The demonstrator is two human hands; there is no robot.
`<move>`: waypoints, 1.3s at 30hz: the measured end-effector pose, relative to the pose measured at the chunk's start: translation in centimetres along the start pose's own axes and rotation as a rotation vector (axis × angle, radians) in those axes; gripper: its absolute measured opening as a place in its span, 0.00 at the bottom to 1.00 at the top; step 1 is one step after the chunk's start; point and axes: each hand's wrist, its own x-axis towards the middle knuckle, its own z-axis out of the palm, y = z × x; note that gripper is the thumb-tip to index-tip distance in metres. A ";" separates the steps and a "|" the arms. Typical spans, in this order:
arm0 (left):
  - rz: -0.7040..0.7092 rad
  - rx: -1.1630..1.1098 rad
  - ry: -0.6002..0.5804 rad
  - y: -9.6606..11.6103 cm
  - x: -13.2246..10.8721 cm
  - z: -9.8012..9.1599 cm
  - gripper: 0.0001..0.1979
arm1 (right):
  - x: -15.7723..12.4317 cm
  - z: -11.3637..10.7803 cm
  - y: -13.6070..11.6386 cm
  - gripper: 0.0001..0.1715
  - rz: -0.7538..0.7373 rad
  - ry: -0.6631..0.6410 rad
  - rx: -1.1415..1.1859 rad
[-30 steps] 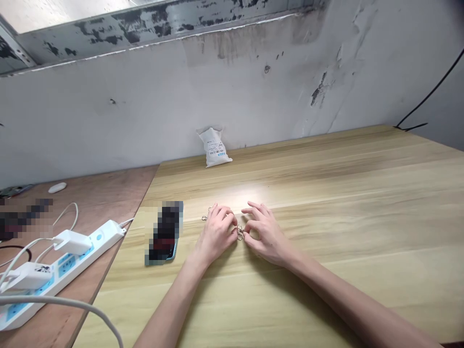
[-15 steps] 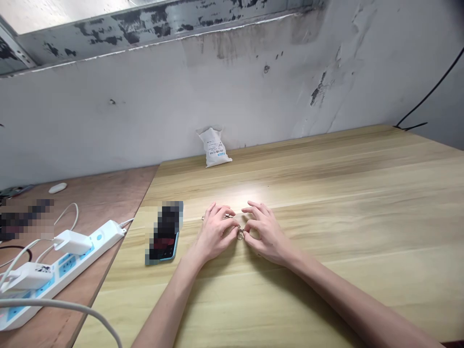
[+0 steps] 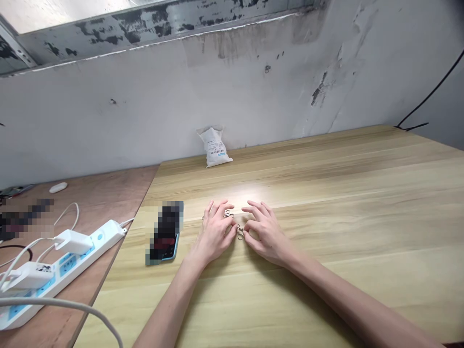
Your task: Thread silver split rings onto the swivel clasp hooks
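Both your hands are bent low over the table (image 3: pixel 326 217), thumbs and forefingers drawn together. Your left hand (image 3: pixel 216 231) pinches the upper, smaller loop of a small metal clasp (image 3: pixel 240 233), while your right hand (image 3: pixel 266 237) pinches the same piece from the other side. The clasp sits in the narrow gap between your two sets of fingertips, its rounder ring toward you. The other fingers of your right hand are lifted and spread, touching nothing.

Nearest you at the lower left, a thick grey cable (image 3: pixel 83 305) curves across the corner. Just past it, a white power strip (image 3: pixel 110 232) lies slantwise on a reddish-brown wooden surface (image 3: pixel 108 193) that adjoins your table. Two white chargers (image 3: pixel 74 241) are plugged into it, with thin cords running off to the left. Between the strip and your left hand, a phone (image 3: pixel 167 237) rests on the table; its screen is blurred out, and a blue edge shows along its lower right side.

Beyond your left thumb, more small metal pieces (image 3: pixel 228 213) lie partly hidden by your fingers, so you cannot tell how many there are. Another bit of metal (image 3: pixel 203 218) peeks out at that hand's outer side.

Farther off on the brown surface is a white oval object (image 3: pixel 58 187). At the back of your table, a white pouch (image 3: pixel 216 150) with a printed label leans against the scuffed grey wall (image 3: pixel 163 111). A black cable (image 3: pixel 431 94) slants up at the far right.
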 end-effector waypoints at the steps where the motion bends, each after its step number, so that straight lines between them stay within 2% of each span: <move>1: -0.018 -0.006 0.013 0.1 0.0 0.0 0.09 | 0.0 0.0 0.0 0.08 0.002 0.009 -0.007; 13: -0.191 -0.041 0.186 2.0 0.2 0.7 0.10 | 0.1 0.3 -1.5 0.09 -0.008 0.163 -0.095; 21: -0.305 -0.231 0.265 2.0 0.3 0.9 0.09 | 0.0 0.3 -1.4 0.11 -0.055 0.244 -0.120; 25: -0.426 -0.401 0.251 2.2 0.3 1.2 0.10 | -0.1 0.7 -1.5 0.10 -0.111 0.336 -0.159; 30: -0.477 -0.505 0.197 1.5 0.5 1.2 0.10 | -0.1 0.9 -1.3 0.10 -0.146 0.348 -0.263; 35: -0.326 -0.455 0.029 0.0 0.3 0.5 0.09 | 0.0 0.3 -0.7 0.09 -0.139 0.305 -0.283; 39: -0.229 -0.358 -0.005 -0.4 0.0 0.1 0.07 | 0.0 -0.1 -0.4 0.09 -0.147 0.254 -0.295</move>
